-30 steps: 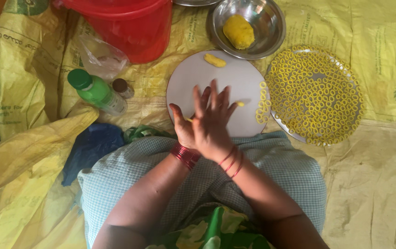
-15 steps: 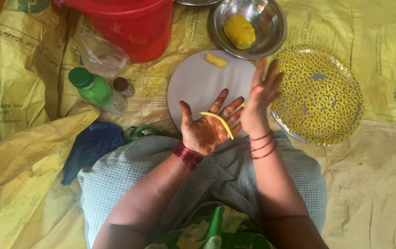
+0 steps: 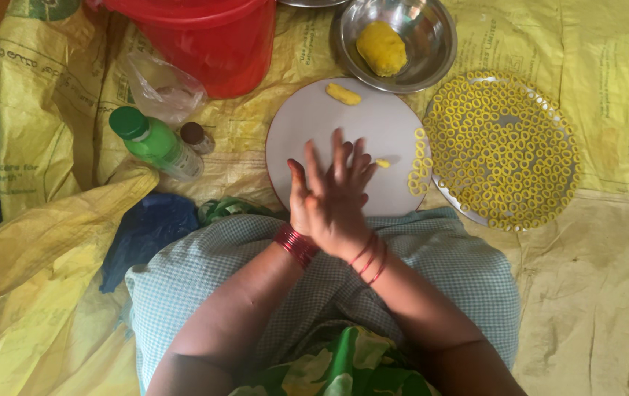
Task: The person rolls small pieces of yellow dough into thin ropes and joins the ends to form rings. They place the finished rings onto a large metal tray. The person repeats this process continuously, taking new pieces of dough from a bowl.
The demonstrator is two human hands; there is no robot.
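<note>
My right hand (image 3: pixel 338 205) lies flat on top of my left hand (image 3: pixel 298 192), palms pressed together over the near edge of a round white board (image 3: pixel 329 117). Whatever is between the palms is hidden. Both wrists carry red bangles. On the board lie a short yellow dough piece (image 3: pixel 344 94) and a tiny yellow bit (image 3: pixel 382 163) by my fingertips. A steel bowl (image 3: pixel 435 55) behind the board holds a yellow dough ball (image 3: pixel 382 48). Several yellow dough rings (image 3: pixel 476 139) cover a steel plate (image 3: pixel 470 213) to the right.
A red bucket (image 3: pixel 212 44) stands at the back left. A green bottle (image 3: pixel 157 143), a small brown-capped jar (image 3: pixel 197 137) and a clear plastic bag (image 3: pixel 160 88) sit left of the board. A blue cloth (image 3: pixel 142 235) lies near my knee on yellow sacking (image 3: pixel 608 279).
Half a second ago my palms were apart, a thin yellow dough strand lying on the left one and the right hand near the plate. They have closed together again.
</note>
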